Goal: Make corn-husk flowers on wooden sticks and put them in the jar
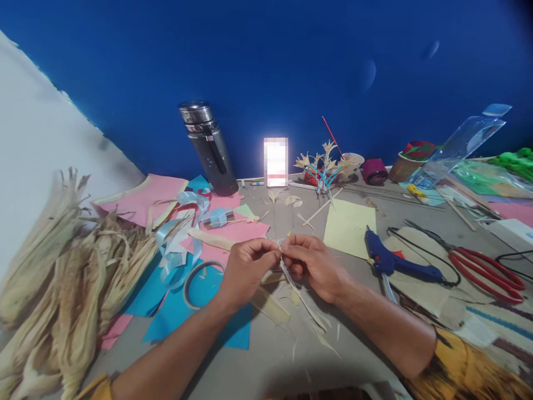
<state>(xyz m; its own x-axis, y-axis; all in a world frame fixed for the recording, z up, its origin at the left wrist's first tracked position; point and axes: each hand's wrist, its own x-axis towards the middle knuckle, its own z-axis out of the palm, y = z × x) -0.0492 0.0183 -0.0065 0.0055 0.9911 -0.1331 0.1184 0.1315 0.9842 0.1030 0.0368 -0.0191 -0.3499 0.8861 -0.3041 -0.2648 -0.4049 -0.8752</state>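
My left hand and my right hand meet over the middle of the table, thumbs and fingertips pinched together. Between them is a thin, pale corn husk strip, whose long end trails down below the right fingers. The part inside the fingertips is mostly hidden. A wider husk piece lies beneath the hands, among small husk scraps. Just beyond the fingers, a small husk flower on a thin wire rests on the table.
Dried corn husks are heaped at left, near blue paper and a tape roll. A dark flask, a bright phone and husk flowers stand behind. At right lie a blue glue gun and red-handled scissors.
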